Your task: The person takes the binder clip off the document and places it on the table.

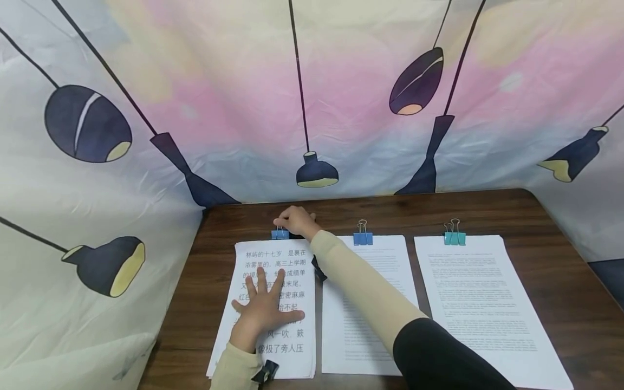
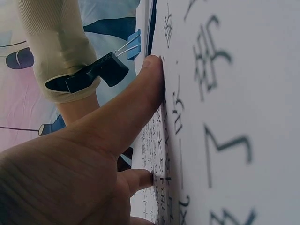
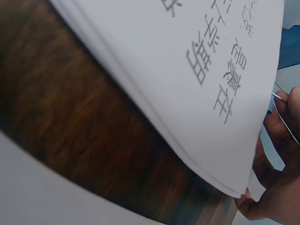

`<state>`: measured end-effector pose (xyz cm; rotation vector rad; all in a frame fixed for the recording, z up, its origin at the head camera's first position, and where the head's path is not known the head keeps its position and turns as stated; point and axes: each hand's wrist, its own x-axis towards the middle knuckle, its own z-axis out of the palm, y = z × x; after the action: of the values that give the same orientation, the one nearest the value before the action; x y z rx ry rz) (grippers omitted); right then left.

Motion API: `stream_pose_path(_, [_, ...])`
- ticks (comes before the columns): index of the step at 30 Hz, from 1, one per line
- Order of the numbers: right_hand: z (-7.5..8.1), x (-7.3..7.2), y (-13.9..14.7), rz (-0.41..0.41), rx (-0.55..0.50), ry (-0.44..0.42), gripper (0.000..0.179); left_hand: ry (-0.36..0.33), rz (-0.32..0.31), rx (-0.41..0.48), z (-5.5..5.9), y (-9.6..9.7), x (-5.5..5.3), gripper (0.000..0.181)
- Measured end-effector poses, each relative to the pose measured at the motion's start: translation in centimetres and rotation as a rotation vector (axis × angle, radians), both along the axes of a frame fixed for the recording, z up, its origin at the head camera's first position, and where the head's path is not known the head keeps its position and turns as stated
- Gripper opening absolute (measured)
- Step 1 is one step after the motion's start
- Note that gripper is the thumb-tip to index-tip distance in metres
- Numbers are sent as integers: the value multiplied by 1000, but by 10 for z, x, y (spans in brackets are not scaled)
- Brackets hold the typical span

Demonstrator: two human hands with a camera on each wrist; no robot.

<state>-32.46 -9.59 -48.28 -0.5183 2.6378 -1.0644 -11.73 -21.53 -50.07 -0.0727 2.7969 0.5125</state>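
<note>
1. Here, the clip (image 1: 280,234) sits at the top edge of the left stack (image 1: 293,295), its blue body against the paper and its wire handles upward; how deep it bites, you cannot tell.
2. Your right hand (image 1: 299,222) is right above it, slightly to its right, with the fingers drawn narrow and pinching the wire. In the right wrist view another digit is close to a corner of the stack, but contact there is unclear.
3. Your left hand (image 1: 263,311) lies on the printed page with fingers and thumb spread wide, nearer to you than the clip and well apart from it. From the left wrist view, the clip shows beyond your thumb.
4. The left stack has large dark characters and layered sheet edges.
5. Just to its right is the middle stack (image 1: 348,306), with a blue middle clip (image 1: 363,238) at its top; your right forearm, in a cream sleeve (image 1: 368,287), crosses above it.
6. Farther right is the right stack (image 1: 480,298), topped by a teal right clip (image 1: 455,238).
7. All three stacks lie on the brown wooden table (image 1: 185,303), and behind it hangs a pastel cloth (image 1: 234,97) printed with dark lamps (image 1: 317,173).
</note>
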Motion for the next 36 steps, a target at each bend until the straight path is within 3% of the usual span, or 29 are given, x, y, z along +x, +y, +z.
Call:
stream_pose_path(8, [6, -6, 11, 75, -4, 3, 42, -4, -3, 3, 0, 2, -1, 124])
stream_pose_path(13, [27, -12, 33, 156, -95, 70, 56, -16, 2, 7, 4, 3, -2, 122])
stream_pose_path(18, [54, -11, 89, 221, -91, 149, 43, -14, 23, 42, 9, 4, -4, 120])
stream_pose_path(23, [58, -6, 156, 249, 105, 175, 31, 33, 34, 73, 19, 11, 0, 113])
stream_pose_path(26, [53, -3, 186, 276, 164, 135, 26, 61, -35, 62, 26, 32, 4, 110])
stream_pose_path(30, [48, -1, 210, 303, 154, 50, 23, 63, -190, 63, 33, 80, 12, 109])
stream_pose_path(33, [41, -5, 220, 316, 136, 13, 23, 40, -304, 51, 33, 119, 18, 110])
stream_pose_path(36, [34, -9, 226, 319, 112, -4, 23, 7, -378, 17, 28, 151, 20, 110])
